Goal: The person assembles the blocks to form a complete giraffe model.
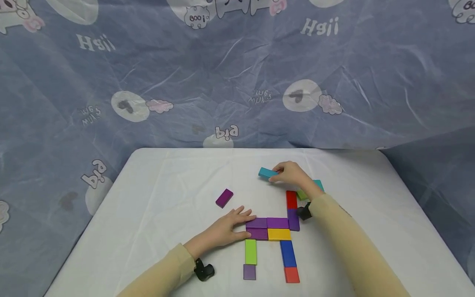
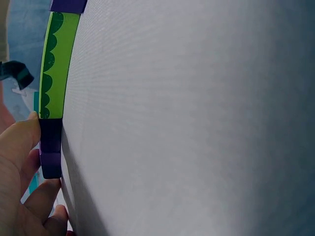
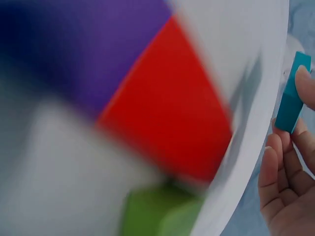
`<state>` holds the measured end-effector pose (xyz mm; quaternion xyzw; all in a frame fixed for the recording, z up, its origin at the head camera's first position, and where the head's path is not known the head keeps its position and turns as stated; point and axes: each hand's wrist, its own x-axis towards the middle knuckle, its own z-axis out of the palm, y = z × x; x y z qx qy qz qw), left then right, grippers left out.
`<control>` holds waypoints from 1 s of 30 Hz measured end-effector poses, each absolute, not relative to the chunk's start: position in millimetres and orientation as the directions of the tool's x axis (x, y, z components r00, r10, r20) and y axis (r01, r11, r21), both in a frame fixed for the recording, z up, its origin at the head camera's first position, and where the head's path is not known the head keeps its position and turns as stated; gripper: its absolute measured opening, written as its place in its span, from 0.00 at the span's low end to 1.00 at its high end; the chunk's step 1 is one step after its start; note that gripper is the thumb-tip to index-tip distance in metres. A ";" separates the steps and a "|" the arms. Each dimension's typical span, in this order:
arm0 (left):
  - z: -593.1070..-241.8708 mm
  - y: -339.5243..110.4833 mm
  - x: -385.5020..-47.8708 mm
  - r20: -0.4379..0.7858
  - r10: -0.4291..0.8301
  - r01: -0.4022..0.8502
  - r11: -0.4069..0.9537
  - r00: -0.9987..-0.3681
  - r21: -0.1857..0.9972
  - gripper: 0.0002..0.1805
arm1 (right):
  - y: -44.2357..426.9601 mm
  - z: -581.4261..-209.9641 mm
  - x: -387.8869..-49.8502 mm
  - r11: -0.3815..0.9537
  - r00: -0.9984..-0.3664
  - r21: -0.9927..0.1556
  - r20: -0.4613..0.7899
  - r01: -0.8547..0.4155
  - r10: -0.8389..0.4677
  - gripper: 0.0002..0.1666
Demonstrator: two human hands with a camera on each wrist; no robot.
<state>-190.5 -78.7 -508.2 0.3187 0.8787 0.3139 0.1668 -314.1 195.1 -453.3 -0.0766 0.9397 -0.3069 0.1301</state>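
In the head view my right hand pinches one end of a teal block above the far part of the table. The right wrist view shows the same teal block between thumb and fingers. My left hand rests at the left end of the flat block figure, its fingers spread. Its index finger and thumb touch the stacked upper purple block and lower purple block. A purple block and a yellow block adjoin these on the right.
A loose magenta block lies left of the figure. Green, mauve, blue and red blocks form two legs. A red block tops a violet one. Another green block lies partly hidden under the right forearm.
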 end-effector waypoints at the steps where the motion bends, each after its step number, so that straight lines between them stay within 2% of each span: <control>1: -508.3 -78.7 -190.8 -0.091 0.664 0.456 0.600 -0.742 0.658 0.30 | 201.3 -453.3 -312.3 0.805 -0.960 -0.591 -0.196 -0.048 -0.201 0.27; 9: -507.2 -79.2 -191.1 -0.082 0.668 0.463 0.594 -0.740 0.658 0.30 | 228.2 -462.7 -300.2 0.847 -0.983 -0.532 -0.155 -0.002 -0.100 0.27; 15: -507.8 -79.1 -189.1 -0.086 0.665 0.457 0.594 -0.742 0.662 0.29 | 230.6 -470.8 -293.1 0.860 -0.987 -0.511 -0.128 -0.020 -0.099 0.28; 25: -508.0 -79.4 -188.9 -0.078 0.667 0.464 0.592 -0.741 0.659 0.30 | 232.7 -471.9 -291.9 0.861 -0.987 -0.508 -0.142 0.006 -0.077 0.37; 30: -508.6 -79.1 -188.7 -0.081 0.668 0.460 0.590 -0.740 0.664 0.29 | 235.9 -472.8 -293.6 0.855 -0.986 -0.519 -0.129 -0.026 -0.108 0.40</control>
